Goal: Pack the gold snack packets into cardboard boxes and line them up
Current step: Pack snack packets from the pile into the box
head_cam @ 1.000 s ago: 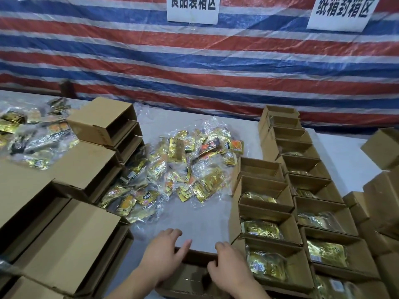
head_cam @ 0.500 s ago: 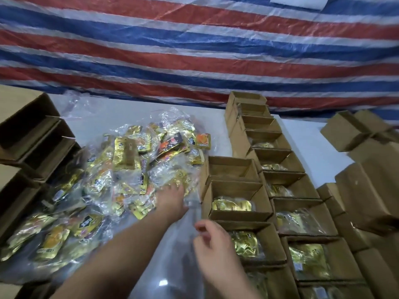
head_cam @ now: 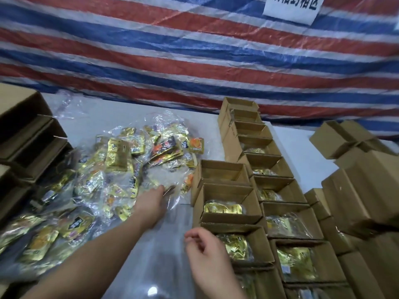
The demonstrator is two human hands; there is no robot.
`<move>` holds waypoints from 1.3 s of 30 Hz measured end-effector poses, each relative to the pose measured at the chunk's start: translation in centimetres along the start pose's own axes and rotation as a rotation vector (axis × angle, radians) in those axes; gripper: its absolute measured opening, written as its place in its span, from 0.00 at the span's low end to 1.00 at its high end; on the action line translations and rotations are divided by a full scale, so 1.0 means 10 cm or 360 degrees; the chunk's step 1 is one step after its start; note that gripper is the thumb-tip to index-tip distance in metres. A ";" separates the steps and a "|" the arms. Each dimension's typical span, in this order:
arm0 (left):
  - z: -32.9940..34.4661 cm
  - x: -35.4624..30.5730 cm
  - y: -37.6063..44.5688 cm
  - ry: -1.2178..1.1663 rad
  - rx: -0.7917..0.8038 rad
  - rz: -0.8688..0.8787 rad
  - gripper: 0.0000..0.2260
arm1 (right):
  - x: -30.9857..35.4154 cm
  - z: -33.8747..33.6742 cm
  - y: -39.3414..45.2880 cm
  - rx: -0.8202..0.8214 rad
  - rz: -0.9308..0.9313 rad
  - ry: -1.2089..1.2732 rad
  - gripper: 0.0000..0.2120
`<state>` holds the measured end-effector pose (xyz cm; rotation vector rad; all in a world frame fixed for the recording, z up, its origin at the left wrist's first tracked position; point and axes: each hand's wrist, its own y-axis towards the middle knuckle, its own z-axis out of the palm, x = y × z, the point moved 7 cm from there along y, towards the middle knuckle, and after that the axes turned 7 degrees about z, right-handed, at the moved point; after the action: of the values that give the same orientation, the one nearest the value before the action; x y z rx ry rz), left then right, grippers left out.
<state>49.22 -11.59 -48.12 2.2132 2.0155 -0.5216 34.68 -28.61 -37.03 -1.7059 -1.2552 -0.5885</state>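
A heap of gold snack packets in clear plastic bags (head_cam: 121,169) covers the table's left and middle. My left hand (head_cam: 152,201) reaches into the heap's near right edge, its fingertips on a clear bag; whether it grips the bag is unclear. My right hand (head_cam: 207,253) hovers low in the middle with loosely curled fingers, holding nothing. Two rows of open cardboard boxes (head_cam: 226,203) run along the right, most with a gold packet (head_cam: 222,208) inside. The box (head_cam: 222,171) at the far end of the left row holds nothing.
Stacked cardboard boxes with open sides (head_cam: 30,145) stand at the left edge. More closed brown boxes (head_cam: 356,190) pile up at the right. A striped red, white and blue tarp (head_cam: 194,50) hangs behind the white table (head_cam: 302,160), with a white sign (head_cam: 291,7) on it.
Both hands left the box at the near edge. My left hand reached forward into the packet heap; my right hand lifted and hovers beside the box row. The view swung right and down.
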 end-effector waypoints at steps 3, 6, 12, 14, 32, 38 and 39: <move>-0.43 0.08 -0.29 -0.0324 -0.0187 -0.0100 0.13 | 0.05 0.06 0.01 0.0026 0.0094 0.0194 0.11; -0.84 0.11 -0.64 -0.0483 -0.0343 -0.0133 0.13 | 0.08 0.13 0.03 0.0034 0.0192 0.0387 0.12; -1.36 -0.01 -1.32 -0.0898 -0.0544 -0.0199 0.17 | 0.27 0.40 -0.05 0.0254 0.0235 0.0419 0.12; -1.47 -0.16 -1.54 -0.1181 -0.0593 -0.0168 0.13 | 0.44 0.43 -0.10 0.0373 0.0214 0.0578 0.33; -1.78 -0.60 -2.29 -0.2140 -0.0458 -0.0318 0.19 | 0.33 0.53 -0.33 0.0533 0.0699 0.1294 0.35; -1.81 -0.38 -2.47 -0.2257 -0.0481 -0.0367 0.16 | 0.54 0.63 -0.19 0.0346 0.0634 0.1352 0.27; -1.82 -0.37 -2.49 -0.2255 -0.0491 -0.0362 0.15 | 0.60 0.63 -0.20 0.0367 0.0593 0.1360 0.29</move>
<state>27.82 -6.68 -26.12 0.8359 1.3210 -1.2056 34.18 -20.09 -34.43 -1.2233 -0.3671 -0.7873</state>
